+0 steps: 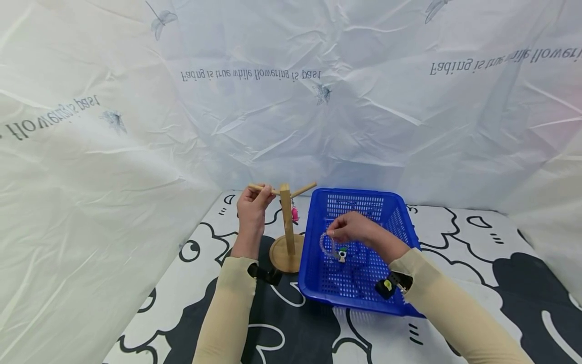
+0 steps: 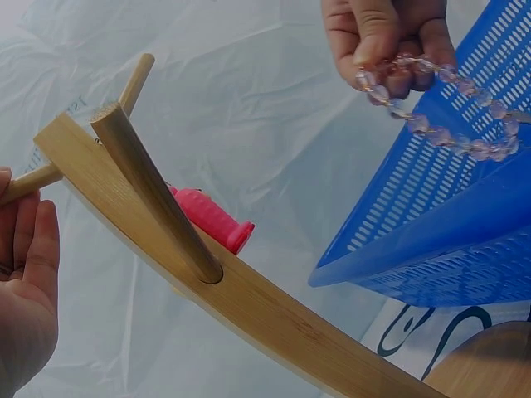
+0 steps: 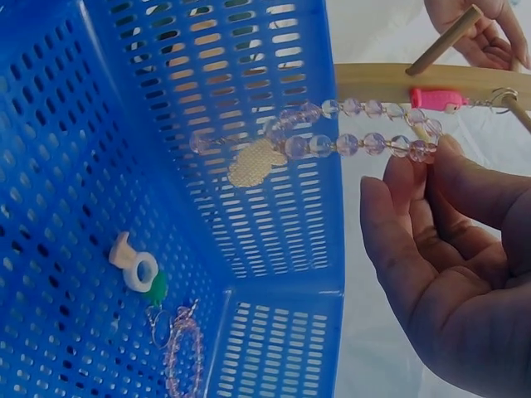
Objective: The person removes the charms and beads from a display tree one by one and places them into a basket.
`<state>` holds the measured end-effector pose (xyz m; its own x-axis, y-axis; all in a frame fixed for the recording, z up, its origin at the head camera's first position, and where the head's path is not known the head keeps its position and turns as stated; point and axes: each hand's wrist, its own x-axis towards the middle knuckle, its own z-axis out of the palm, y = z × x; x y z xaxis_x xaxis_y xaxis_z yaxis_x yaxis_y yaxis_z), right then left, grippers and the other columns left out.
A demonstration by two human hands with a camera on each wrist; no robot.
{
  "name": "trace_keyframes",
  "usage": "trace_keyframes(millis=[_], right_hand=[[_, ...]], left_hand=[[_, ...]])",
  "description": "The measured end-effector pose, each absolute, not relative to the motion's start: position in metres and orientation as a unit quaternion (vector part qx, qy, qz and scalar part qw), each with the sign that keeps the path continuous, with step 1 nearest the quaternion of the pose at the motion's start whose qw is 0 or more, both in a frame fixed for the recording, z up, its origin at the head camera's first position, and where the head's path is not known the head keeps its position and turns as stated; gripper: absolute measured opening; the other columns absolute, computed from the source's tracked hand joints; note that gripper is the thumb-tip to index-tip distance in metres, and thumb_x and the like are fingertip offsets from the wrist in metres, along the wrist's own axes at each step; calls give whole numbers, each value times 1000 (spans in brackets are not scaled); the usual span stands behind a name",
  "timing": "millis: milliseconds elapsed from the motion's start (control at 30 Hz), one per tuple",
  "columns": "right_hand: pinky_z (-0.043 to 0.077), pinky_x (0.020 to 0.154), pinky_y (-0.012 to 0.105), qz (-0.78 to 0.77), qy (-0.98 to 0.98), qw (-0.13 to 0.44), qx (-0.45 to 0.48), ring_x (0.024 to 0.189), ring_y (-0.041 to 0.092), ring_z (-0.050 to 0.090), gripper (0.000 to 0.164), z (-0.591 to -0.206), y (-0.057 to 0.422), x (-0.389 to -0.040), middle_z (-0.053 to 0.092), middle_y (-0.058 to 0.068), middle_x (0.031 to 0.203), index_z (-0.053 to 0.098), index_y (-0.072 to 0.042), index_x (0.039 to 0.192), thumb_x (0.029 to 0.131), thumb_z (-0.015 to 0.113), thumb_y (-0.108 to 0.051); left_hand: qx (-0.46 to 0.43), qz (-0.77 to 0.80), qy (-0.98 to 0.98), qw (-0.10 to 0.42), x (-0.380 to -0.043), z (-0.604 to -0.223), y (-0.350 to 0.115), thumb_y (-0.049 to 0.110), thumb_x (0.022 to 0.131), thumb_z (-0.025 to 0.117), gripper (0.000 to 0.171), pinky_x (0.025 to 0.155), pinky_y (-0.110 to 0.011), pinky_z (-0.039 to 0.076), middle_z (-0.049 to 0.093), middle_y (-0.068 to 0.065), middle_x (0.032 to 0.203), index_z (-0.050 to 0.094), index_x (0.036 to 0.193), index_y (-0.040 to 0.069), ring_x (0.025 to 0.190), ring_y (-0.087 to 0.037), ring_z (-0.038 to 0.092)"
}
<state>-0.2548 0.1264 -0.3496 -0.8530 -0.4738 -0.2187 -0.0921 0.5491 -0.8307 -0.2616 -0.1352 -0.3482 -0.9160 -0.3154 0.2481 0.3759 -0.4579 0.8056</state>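
Note:
My left hand (image 1: 252, 207) pinches a peg of a wooden hanging stand (image 1: 288, 222), which rises from a round base (image 1: 281, 260). A pink figure keychain (image 2: 211, 220) hangs from another peg by a metal ring. My right hand (image 1: 352, 228) pinches a bracelet of clear, pinkish beads (image 3: 348, 145) between thumb and fingertips, above the left side of a blue basket (image 1: 359, 303). From the bracelet dangles a pale textured charm (image 3: 255, 162). Inside the basket lie a white-and-green figure keychain (image 3: 141, 272) and a pink beaded loop (image 3: 184, 365).
The basket stands right beside the stand's base. Beneath both lies a black-and-white cartoon cloth (image 1: 268, 323). White printed sheeting (image 1: 291, 121) encloses the back and sides. A lower wooden peg (image 2: 158, 195) juts from the post toward the left wrist camera.

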Motion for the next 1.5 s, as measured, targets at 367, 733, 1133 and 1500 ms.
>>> trace_keyframes(millis=[367,733,1133,1500], right_hand=[[63,92,42,-421,853,252,-175,90,15,68,25,-357,131,-256,73,13,101,70,8,113,103,61,-13],[64,89,41,-422,850,270,-161,85,15,66,25,-365,139,-260,72,11,95,70,11,113,103,59,-10],[62,92,44,-435,842,284,-143,81,14,63,24,-374,149,-264,68,4,88,69,11,111,104,58,-8],[60,100,49,-435,846,286,-119,86,15,66,25,-377,161,-269,67,4,90,67,12,115,104,57,-8]], left_hand=[[-33,-849,-486,205,-262,-349,-134,-6,96,62,15,78,-17,63,64,3,84,65,94,8,77,-5,69],[-27,-850,-485,204,-263,-348,-135,-6,97,61,18,78,-16,63,65,3,84,65,92,10,77,-4,70],[-33,-849,-484,209,-262,-349,-134,-7,96,62,17,78,-17,63,65,3,83,66,92,10,76,-4,70],[-26,-853,-479,206,-264,-349,-134,-6,96,63,17,78,-18,63,65,3,84,65,91,10,76,-5,70]])
